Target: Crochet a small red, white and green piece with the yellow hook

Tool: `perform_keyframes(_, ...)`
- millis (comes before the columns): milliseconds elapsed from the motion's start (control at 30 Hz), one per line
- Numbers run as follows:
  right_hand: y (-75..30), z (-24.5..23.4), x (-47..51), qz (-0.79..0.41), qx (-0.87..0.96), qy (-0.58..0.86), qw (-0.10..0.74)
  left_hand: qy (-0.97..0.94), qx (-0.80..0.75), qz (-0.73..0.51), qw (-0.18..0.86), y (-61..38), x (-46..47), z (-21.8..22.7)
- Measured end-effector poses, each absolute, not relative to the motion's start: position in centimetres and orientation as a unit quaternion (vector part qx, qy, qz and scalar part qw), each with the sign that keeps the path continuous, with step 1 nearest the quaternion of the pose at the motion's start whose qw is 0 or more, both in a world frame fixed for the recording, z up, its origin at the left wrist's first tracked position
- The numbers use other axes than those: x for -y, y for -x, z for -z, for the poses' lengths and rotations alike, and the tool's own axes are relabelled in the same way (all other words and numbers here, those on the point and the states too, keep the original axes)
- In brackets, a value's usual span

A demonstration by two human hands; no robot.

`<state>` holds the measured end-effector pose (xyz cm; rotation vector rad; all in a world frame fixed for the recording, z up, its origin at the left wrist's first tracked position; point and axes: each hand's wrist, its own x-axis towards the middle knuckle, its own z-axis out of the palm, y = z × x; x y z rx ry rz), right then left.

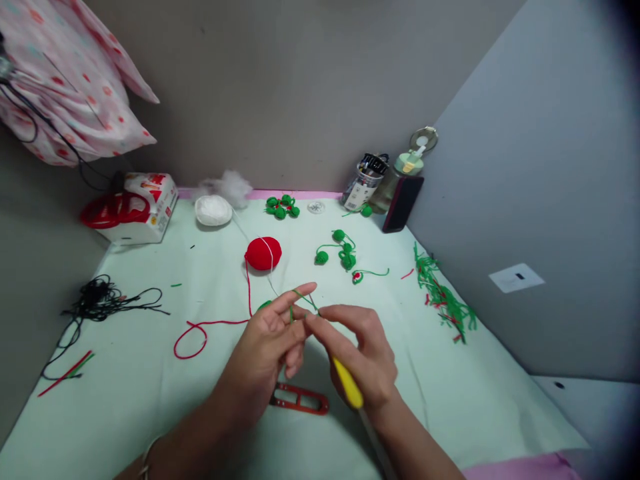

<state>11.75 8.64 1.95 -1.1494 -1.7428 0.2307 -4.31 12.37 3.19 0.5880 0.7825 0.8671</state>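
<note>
My left hand point(275, 333) has green yarn point(305, 294) looped over its raised index finger, with the thumb and other fingers pinching the strand. In my right hand point(363, 347) is a crochet hook with a yellow handle point(349, 385). Its tip meets the yarn between both hands, where my fingers hide it. Beneath my hands lie orange thread snips point(303, 400). Beyond them sits a red yarn ball point(263, 254), its tail curling out to the left. A bit of green yarn point(265, 305) shows behind my left hand.
Small green crocheted balls point(347, 257) lie beyond my hands, more point(283, 207) near the wall. White yarn point(213, 211) and a box point(150, 207) stand back left; black cord point(100, 300) lies left. A pen cup point(363, 185), bottle point(407, 163) and phone point(403, 203) stand back right, yarn scraps point(445, 297) right.
</note>
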Motion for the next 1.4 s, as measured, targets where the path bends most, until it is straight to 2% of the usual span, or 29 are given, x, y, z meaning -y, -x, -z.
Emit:
perform_keyframes(67, -11.8, -2.1, -9.0, -0.135, 0.661, 0.465, 0.574, -0.225, -0.351, -0.396, 0.818, 4.5, -12.8, -3.5)
perform_keyframes(167, -11.8, -2.1, -9.8, -0.288, 0.543, 0.426, 0.664, -0.211, -0.347, -0.406, 0.818, 4.6, -13.0, -3.8)
perform_keyframes(267, -11.7, -1.8, -10.3, -0.382, 0.521, 0.401, 0.650, -0.245, -0.342, -0.400, 0.814, 4.4, -12.7, -3.7)
perform_keyframes(600, -12.0, -1.9, -10.3, -0.423, 0.484, 0.414, 0.645, -0.295, -0.354, -0.398, 0.793, 4.6, -12.5, -3.3)
perform_keyframes(867, -11.5, -2.0, -9.0, -0.271, 0.585, 0.432, 0.631, -0.352, -0.414, -0.438, 0.716, 4.4, -12.3, -3.2)
perform_keyframes(1067, -11.5, -2.0, -9.1, -0.257, 0.596, 0.433, 0.626, -0.361, -0.426, -0.442, 0.702, 4.4, -12.3, -3.4)
perform_keyframes(1167, -11.7, -2.1, -9.1, -0.200, 0.665, 0.412, 0.590, -0.370, -0.426, -0.445, 0.695, 4.4, -12.2, -3.2)
perform_keyframes(1267, -11.8, -2.1, -9.0, -0.087, 0.742, 0.418, 0.517, -0.357, -0.418, -0.460, 0.697, 4.3, -12.1, -2.9)
perform_keyframes(1333, -11.8, -2.1, -8.9, -0.007, 0.772, 0.431, 0.467, -0.327, -0.391, -0.450, 0.733, 4.3, -12.1, -2.9)
perform_keyframes(1400, -11.7, -2.1, -8.8, 0.016, 0.768, 0.437, 0.469, -0.281, -0.355, -0.413, 0.790, 4.3, -12.3, -3.2)
